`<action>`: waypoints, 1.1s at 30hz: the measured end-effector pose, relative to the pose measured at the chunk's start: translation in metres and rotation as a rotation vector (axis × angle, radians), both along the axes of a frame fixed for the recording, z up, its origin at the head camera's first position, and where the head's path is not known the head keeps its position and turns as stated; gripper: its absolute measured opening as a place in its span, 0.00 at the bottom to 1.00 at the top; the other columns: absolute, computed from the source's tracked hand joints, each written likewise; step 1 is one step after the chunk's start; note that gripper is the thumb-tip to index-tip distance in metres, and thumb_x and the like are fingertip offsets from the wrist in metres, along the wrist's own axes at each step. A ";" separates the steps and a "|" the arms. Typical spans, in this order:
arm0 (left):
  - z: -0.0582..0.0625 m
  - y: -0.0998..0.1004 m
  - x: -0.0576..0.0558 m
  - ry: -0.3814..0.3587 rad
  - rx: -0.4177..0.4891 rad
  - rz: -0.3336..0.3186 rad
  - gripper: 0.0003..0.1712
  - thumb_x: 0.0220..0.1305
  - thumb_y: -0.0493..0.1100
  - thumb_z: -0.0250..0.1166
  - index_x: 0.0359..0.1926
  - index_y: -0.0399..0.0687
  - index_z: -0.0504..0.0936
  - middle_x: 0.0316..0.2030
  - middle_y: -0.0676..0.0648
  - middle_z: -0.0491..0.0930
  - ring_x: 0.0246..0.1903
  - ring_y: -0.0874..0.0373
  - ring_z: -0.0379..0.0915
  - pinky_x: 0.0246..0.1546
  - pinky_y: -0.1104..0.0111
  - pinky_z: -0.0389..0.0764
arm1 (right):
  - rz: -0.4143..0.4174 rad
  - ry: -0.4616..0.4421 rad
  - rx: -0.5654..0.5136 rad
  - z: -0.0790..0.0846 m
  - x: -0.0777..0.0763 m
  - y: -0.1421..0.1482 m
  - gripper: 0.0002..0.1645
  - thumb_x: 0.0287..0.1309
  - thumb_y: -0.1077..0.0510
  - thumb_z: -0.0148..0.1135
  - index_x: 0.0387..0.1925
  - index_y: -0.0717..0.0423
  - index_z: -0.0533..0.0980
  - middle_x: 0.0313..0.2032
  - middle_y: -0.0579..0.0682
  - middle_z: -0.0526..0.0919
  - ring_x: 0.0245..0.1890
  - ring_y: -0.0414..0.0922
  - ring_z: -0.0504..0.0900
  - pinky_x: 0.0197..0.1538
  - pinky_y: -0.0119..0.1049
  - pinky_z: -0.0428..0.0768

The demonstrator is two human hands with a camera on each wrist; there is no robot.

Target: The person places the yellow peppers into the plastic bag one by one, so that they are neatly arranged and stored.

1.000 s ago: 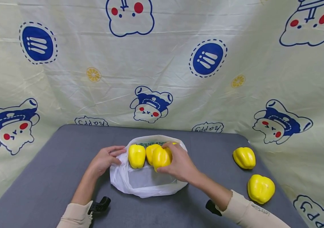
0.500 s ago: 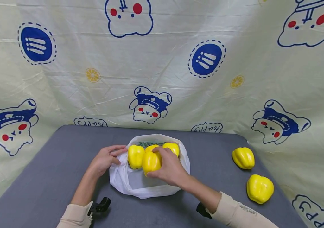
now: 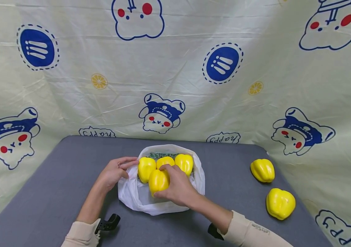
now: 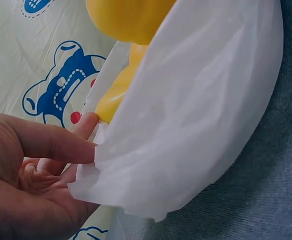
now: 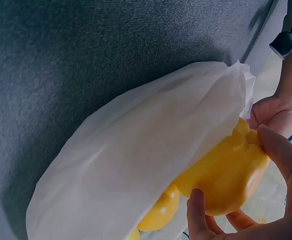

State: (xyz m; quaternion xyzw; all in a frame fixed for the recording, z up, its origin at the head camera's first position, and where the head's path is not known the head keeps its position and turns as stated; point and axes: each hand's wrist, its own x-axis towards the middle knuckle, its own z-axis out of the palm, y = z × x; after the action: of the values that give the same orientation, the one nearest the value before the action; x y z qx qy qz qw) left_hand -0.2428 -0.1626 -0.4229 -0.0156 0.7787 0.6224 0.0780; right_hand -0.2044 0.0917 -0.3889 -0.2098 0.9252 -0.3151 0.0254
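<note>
A white plastic bag (image 3: 128, 196) stands with its mouth wide open on the grey table. My left hand (image 3: 114, 174) holds the bag's left rim between thumb and fingers; in the left wrist view one fingertip (image 4: 89, 123) meets a yellow pepper inside. Within the bag, three yellow bell peppers line the far side: left (image 3: 146, 170), middle (image 3: 165, 161) and right (image 3: 184, 162). My right hand (image 3: 179, 185) grips another yellow bell pepper (image 3: 158, 182) over the near half of the bag's opening. Thumb and fingers spread around that pepper in the right wrist view.
Two more yellow bell peppers, a farther one (image 3: 262, 170) and a nearer one (image 3: 280, 203), lie by the table's right edge. Behind the table (image 3: 79, 154) hangs a pale printed curtain (image 3: 175, 75). Black wrist straps show at both sleeves.
My right hand has carried its bell pepper left and toward the near side of the bag, uncovering the pepper at the bag's right. The left hand has stayed at the rim.
</note>
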 end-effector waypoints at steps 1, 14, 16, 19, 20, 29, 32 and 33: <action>0.000 0.000 0.000 -0.001 0.000 0.001 0.40 0.52 0.19 0.53 0.67 0.43 0.76 0.62 0.43 0.81 0.74 0.43 0.62 0.68 0.49 0.70 | -0.001 0.001 0.001 0.000 0.000 -0.001 0.47 0.38 0.48 0.83 0.62 0.50 0.72 0.56 0.52 0.78 0.51 0.48 0.74 0.54 0.49 0.78; 0.000 0.000 0.000 -0.001 0.000 -0.011 0.39 0.54 0.20 0.54 0.68 0.43 0.75 0.62 0.43 0.80 0.73 0.43 0.62 0.68 0.49 0.70 | 0.047 -0.007 0.015 -0.011 0.004 -0.010 0.46 0.40 0.46 0.82 0.62 0.51 0.73 0.56 0.52 0.79 0.52 0.48 0.75 0.54 0.49 0.78; 0.000 -0.001 0.000 -0.001 -0.001 -0.012 0.39 0.54 0.20 0.54 0.68 0.43 0.75 0.62 0.43 0.80 0.73 0.43 0.62 0.67 0.50 0.71 | 0.054 -0.001 0.022 -0.012 0.004 -0.012 0.46 0.40 0.46 0.82 0.62 0.51 0.73 0.56 0.52 0.79 0.52 0.48 0.76 0.55 0.49 0.78; 0.000 -0.001 0.000 0.003 -0.007 -0.016 0.39 0.53 0.21 0.55 0.68 0.43 0.75 0.62 0.44 0.80 0.73 0.43 0.63 0.66 0.51 0.73 | 0.066 0.014 0.030 -0.014 0.005 -0.013 0.46 0.39 0.46 0.82 0.61 0.52 0.73 0.55 0.52 0.80 0.53 0.49 0.76 0.56 0.49 0.78; -0.001 -0.001 0.000 0.005 -0.009 -0.017 0.39 0.53 0.21 0.55 0.68 0.43 0.75 0.62 0.44 0.80 0.73 0.43 0.63 0.66 0.52 0.73 | 0.071 0.019 0.033 -0.014 0.006 -0.014 0.45 0.39 0.46 0.82 0.61 0.52 0.73 0.55 0.52 0.80 0.53 0.49 0.76 0.56 0.50 0.78; -0.001 -0.002 0.000 0.011 -0.009 -0.025 0.39 0.52 0.21 0.55 0.68 0.43 0.75 0.62 0.44 0.80 0.73 0.43 0.64 0.63 0.55 0.77 | 0.119 -0.005 0.052 -0.018 0.006 -0.018 0.45 0.41 0.47 0.82 0.61 0.53 0.73 0.55 0.52 0.80 0.54 0.49 0.76 0.59 0.50 0.77; -0.001 -0.002 0.000 0.013 -0.012 -0.028 0.39 0.52 0.21 0.55 0.68 0.42 0.75 0.62 0.43 0.80 0.73 0.43 0.64 0.62 0.57 0.78 | 0.127 -0.018 0.051 -0.019 0.005 -0.019 0.45 0.41 0.46 0.82 0.61 0.53 0.73 0.56 0.51 0.80 0.54 0.48 0.77 0.60 0.50 0.77; -0.001 -0.002 0.000 0.012 -0.014 -0.029 0.39 0.52 0.21 0.55 0.68 0.43 0.75 0.63 0.43 0.80 0.73 0.43 0.64 0.62 0.57 0.78 | 0.130 -0.021 0.051 -0.019 0.005 -0.019 0.45 0.41 0.46 0.82 0.61 0.53 0.73 0.56 0.50 0.81 0.54 0.48 0.77 0.60 0.50 0.77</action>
State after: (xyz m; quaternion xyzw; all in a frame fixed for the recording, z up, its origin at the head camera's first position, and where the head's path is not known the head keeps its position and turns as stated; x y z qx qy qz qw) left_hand -0.2423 -0.1645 -0.4239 -0.0010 0.7837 0.6157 0.0823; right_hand -0.1995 0.0729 -0.4077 -0.2657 0.9170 -0.2914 0.0607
